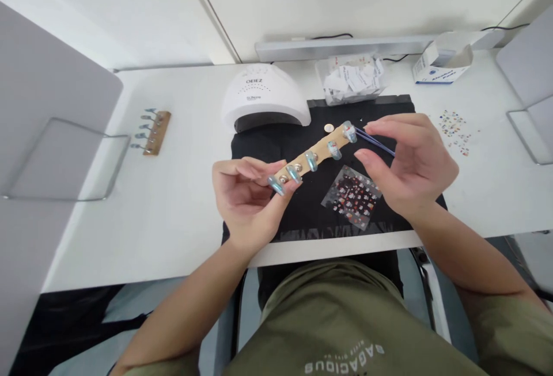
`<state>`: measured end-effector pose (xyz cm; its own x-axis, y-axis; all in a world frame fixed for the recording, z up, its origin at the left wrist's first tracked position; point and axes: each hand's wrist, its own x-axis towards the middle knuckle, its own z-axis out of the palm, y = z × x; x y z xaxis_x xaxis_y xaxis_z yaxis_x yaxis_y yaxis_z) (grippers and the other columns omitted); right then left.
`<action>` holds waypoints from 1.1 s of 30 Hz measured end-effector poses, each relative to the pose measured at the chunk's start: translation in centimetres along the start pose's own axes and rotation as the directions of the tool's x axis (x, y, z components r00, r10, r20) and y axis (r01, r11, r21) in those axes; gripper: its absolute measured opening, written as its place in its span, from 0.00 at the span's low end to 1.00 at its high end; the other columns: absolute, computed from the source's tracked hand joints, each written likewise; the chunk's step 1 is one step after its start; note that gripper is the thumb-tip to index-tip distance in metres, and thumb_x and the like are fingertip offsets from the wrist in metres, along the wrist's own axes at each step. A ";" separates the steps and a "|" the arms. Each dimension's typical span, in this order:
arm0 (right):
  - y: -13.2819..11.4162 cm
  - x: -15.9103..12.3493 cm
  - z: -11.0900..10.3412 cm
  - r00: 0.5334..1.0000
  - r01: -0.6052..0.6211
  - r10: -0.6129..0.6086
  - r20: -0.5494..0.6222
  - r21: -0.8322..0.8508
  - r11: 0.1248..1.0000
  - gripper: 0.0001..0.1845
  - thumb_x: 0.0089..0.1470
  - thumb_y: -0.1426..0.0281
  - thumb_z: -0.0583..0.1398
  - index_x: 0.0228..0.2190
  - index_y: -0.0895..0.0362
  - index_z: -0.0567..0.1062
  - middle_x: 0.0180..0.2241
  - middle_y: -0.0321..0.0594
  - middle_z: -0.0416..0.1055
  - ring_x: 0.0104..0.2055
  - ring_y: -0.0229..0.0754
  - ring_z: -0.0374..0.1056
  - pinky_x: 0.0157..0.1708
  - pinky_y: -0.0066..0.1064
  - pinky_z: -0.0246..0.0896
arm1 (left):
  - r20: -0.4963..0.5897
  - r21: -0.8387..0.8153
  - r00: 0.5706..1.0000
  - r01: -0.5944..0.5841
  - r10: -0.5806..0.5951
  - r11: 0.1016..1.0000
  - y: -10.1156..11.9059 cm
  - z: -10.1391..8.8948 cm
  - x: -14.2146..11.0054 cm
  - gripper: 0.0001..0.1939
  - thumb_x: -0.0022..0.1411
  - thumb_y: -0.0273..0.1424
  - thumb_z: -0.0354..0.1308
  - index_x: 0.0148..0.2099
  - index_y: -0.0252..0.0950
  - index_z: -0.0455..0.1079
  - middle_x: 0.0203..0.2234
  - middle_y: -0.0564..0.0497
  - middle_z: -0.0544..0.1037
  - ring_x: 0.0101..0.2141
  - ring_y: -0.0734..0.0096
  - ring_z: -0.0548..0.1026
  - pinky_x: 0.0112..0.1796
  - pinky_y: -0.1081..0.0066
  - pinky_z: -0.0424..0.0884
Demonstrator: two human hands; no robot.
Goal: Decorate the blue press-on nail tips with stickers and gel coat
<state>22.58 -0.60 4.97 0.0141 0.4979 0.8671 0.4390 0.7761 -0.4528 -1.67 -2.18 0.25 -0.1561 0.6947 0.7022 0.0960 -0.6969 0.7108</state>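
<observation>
Left hand (pixel 254 194) holds wooden strip (pixel 320 150) above black mat (pixel 294 206)

White tabletop (pixel 185 209) lay open between the wooden rack (pixel 159 133) at left and the black mat (pixel 302 215); behind, a domed lamp (pixel 265 97) and filled tub (pixel 354 81) blocked passage.

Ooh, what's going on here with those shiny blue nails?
The left hand holds a wooden strip with five shiny blue fake nails on it. The right hand is by its far end, next to a thin blue tool; I can't tell if it's holding that. The two nails nearest that hand have little pictures; the other three look plain. A patterned sheet lies on the black mat.
</observation>
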 end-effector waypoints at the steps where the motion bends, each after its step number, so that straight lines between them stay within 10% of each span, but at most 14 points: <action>1: -0.3 0.1 0.0 1.000 0.003 -0.003 -0.003 -0.037 0.999 0.16 0.66 0.69 0.72 0.53 0.42 0.85 0.44 0.36 0.87 0.46 0.49 0.84 0.47 0.49 0.87 | -0.001 0.018 1.000 -0.012 0.012 1.000 0.0 0.0 -0.1 0.25 0.63 0.36 0.84 0.48 0.42 0.69 0.36 0.57 0.81 0.37 0.70 0.88 0.37 0.73 0.87; 17: -2.0 0.7 -0.7 0.968 -0.225 0.236 0.081 -0.122 0.967 0.08 0.65 0.65 0.73 0.42 0.36 0.90 0.40 0.35 0.88 0.37 0.48 0.83 0.41 0.47 0.87 | -0.002 0.120 0.996 -0.084 0.084 0.989 0.6 0.2 -0.3 0.25 0.63 0.36 0.84 0.48 0.43 0.69 0.35 0.56 0.83 0.34 0.70 0.89 0.31 0.74 0.85; 33: -1.4 0.0 0.7 0.913 -0.406 0.406 0.033 0.158 0.900 0.14 0.59 0.75 0.75 0.39 0.41 0.91 0.37 0.32 0.88 0.40 0.44 0.84 0.44 0.44 0.85 | 0.034 0.174 0.979 -0.204 0.201 0.963 0.8 0.2 -0.4 0.26 0.60 0.25 0.82 0.48 0.44 0.68 0.36 0.55 0.82 0.35 0.63 0.90 0.39 0.61 0.96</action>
<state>21.30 -1.44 5.43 0.1612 0.7830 0.6008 0.2477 0.5572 -0.7926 -1.32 -2.94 0.55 -0.1004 0.5458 0.8318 0.2950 -0.7821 0.5488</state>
